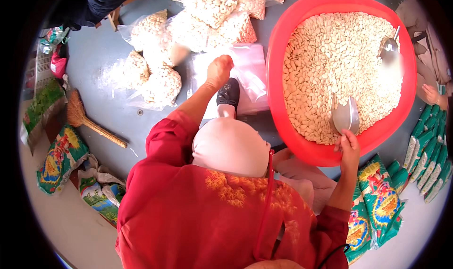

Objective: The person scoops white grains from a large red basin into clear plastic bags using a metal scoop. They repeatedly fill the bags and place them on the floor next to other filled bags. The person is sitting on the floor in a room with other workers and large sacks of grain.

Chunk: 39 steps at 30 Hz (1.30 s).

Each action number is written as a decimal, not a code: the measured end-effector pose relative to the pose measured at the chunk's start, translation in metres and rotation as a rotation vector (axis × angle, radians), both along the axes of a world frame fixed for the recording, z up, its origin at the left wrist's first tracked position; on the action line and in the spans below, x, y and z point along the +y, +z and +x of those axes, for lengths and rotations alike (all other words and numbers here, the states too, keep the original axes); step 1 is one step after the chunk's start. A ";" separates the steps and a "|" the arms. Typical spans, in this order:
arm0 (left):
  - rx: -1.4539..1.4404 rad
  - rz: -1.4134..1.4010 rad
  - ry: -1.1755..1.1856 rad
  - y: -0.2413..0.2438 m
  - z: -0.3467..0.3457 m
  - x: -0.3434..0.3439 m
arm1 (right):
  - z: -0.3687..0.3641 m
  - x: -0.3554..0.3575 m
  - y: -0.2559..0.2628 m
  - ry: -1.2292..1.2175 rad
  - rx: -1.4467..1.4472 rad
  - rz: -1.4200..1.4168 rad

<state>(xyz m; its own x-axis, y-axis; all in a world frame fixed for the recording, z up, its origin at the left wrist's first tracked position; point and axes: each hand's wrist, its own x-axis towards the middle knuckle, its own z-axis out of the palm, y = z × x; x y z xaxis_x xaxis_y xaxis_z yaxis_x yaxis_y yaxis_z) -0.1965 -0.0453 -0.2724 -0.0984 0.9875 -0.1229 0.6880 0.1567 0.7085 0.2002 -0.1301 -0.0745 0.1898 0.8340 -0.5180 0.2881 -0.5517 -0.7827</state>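
A large red plastic tub (277,106) holds a heap of pale seeds (311,71) that look like unshelled pumpkin seeds. At its near rim my right hand (348,145) grips the handle end of a metal scoop (345,117), whose blade is sunk partly into the seeds. My left hand (220,69), fingers curled, is over a stack of flat clear plastic bags (253,102) left of the tub. Whether it pinches a bag is not visible. Beyond it lie several clear bags filled with seeds (212,7).
A second metal scoop (389,46) rests at the tub's far right. A straw hand broom (79,115) lies at left. Printed green sacks (62,159) lie along the left, with more sacks (380,198) at right. Another person's hand (430,94) shows at right; dark clothing (95,7) of someone appears upper left.
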 end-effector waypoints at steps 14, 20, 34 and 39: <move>0.051 0.263 -0.380 0.254 0.033 0.033 | -0.131 0.047 0.034 0.110 0.398 0.142; 0.148 0.256 -0.635 0.275 0.098 0.025 | -0.125 0.057 0.031 -0.253 0.756 0.144; -0.290 0.437 -0.428 0.236 0.175 -0.015 | -0.110 0.094 0.027 -0.185 0.737 0.477; -0.310 0.611 -0.541 0.244 0.179 0.003 | -0.085 0.110 0.021 -0.321 0.500 0.271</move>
<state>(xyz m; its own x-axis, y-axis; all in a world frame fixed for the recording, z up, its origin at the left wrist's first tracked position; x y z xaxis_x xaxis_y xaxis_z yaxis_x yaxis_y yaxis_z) -0.0176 -0.0424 -0.0286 0.3528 0.7908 0.5002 0.3208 -0.6044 0.7292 0.1154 -0.0203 -0.0536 0.2417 0.8894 -0.3880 -0.2929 -0.3143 -0.9030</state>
